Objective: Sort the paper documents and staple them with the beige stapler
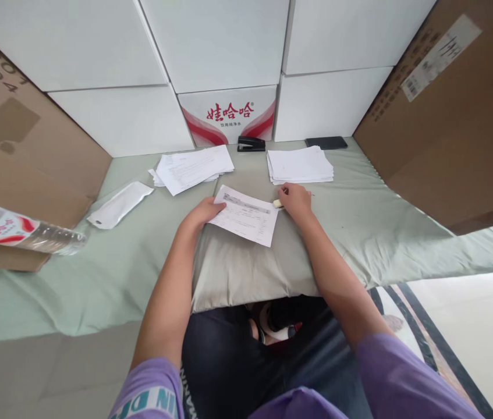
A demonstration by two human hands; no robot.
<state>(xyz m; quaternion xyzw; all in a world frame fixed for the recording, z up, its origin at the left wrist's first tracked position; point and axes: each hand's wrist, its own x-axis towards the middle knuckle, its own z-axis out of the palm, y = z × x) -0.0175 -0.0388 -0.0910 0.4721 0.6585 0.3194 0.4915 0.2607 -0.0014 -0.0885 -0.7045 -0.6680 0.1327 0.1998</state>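
Observation:
My left hand [205,213] grips the left edge of a printed sheet of paper [246,216], thumb on top and fingers beneath. The sheet is tilted over the front part of the cloth-covered table. Just off the sheet's upper right corner, my right hand [295,201] is closed with its fingers bent. A small pale-yellow object [277,203] shows at those fingers; most of it is hidden and its kind is unclear. Behind the hands lie a loose pile of printed papers [196,167] on the left and a neater stack of paper [301,164] on the right.
A black stapler [251,144] and a dark phone [327,142] lie at the back against white boxes [229,46]. On the left are a white packet [119,205], a water bottle [23,228] and a cardboard box [23,139]. Another cardboard box [460,128] stands on the right.

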